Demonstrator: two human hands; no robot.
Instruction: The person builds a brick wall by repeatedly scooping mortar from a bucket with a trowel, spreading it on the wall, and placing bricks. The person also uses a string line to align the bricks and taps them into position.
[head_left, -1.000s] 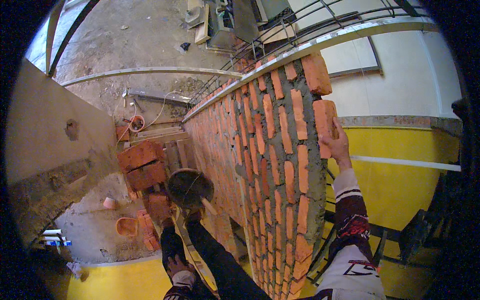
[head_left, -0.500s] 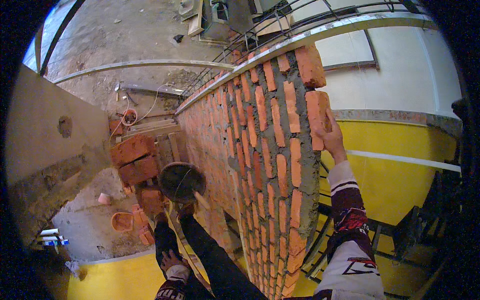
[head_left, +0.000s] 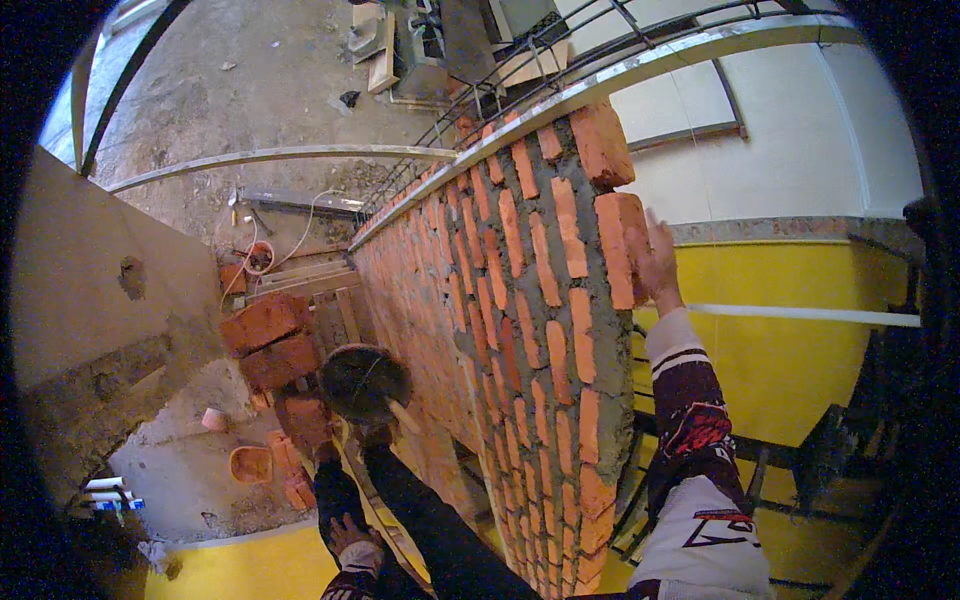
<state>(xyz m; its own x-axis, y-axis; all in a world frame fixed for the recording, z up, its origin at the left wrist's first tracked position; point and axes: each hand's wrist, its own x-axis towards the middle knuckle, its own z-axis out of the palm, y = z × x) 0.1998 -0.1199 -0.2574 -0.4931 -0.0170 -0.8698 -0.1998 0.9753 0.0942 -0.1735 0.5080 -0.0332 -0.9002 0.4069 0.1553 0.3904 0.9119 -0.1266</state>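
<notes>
I look down along a tall red brick wall (head_left: pixel 500 300) with grey mortar joints. My right hand (head_left: pixel 658 262) reaches up to the wall's near end and lies against the far side of a red brick (head_left: pixel 618 248) set on edge just below the topmost brick (head_left: pixel 603 143). The fingers point upward along that brick and the thumb is hidden behind it. My sleeve is white with dark red and black print. My left hand (head_left: pixel 346 533) rests low on my dark trouser leg, fingers spread, holding nothing.
Far below on the left stand stacked red bricks (head_left: pixel 265 340), a round black bucket (head_left: pixel 362 380), a small orange tub (head_left: pixel 250 463) and wooden boards (head_left: pixel 330 310). A grey concrete wall (head_left: pixel 90 300) rises at left. Yellow-and-white wall (head_left: pixel 800 370) and dark metal frames lie right.
My right hand has shifted slightly on the brick at the wall's end, and the view has tilted a little. The left hand has stayed on my leg.
</notes>
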